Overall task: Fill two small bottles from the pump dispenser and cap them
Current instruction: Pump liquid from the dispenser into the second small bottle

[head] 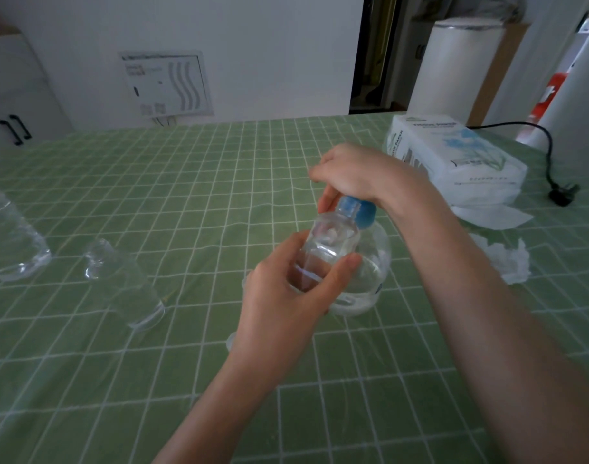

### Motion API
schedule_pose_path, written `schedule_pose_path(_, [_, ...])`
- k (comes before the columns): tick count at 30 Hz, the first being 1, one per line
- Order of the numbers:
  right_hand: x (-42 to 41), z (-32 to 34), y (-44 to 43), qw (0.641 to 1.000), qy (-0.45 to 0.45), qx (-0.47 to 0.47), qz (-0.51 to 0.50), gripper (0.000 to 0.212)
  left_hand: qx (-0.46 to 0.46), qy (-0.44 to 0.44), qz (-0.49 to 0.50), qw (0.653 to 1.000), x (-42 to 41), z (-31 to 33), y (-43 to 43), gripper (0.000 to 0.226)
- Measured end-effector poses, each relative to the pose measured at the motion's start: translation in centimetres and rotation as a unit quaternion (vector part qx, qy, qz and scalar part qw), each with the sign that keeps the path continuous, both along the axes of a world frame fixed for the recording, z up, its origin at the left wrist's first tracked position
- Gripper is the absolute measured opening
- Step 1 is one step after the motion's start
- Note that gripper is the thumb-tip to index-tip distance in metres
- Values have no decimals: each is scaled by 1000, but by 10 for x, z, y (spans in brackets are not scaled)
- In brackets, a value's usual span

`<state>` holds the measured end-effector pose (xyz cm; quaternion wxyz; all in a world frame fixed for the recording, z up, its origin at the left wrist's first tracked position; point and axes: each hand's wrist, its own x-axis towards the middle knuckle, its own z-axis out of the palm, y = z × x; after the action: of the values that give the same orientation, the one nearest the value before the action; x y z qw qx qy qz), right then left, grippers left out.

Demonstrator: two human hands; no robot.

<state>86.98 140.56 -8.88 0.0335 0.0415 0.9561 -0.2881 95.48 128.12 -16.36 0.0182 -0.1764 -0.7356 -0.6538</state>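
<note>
My left hand (288, 289) grips a small clear bottle (329, 241) and holds it tilted against the blue pump head (356, 209) of the clear pump dispenser (370, 272). My right hand (350, 172) sits on top of the pump head with fingers curled over it. The dispenser stands on the green checked tablecloth (186, 195), partly hidden behind the small bottle and my left hand. A second small clear bottle (125, 279) stands uncapped to the left on the cloth. A small clear object (231, 341) shows beside my left wrist.
A large clear water bottle (8, 236) stands at the left edge. A white tissue pack (453, 155) and crumpled tissue (507, 259) lie at the right. A black cable with plug (560, 189) lies at far right.
</note>
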Motion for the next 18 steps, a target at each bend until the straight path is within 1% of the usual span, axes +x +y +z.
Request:
schedule_pose_path(7, [0,2,0,1000,6,8,0,37,7,-1,-6,1000,0,2,0,27])
schedule_pose_path(11, [0,7,0,1000,27,7,0,39,14,-1,-9,1000,1,3,0,21])
schedule_pose_path(18, [1,5,-1,1000,15,0,5,37,14,-3,-14,1000,1,3,1,23])
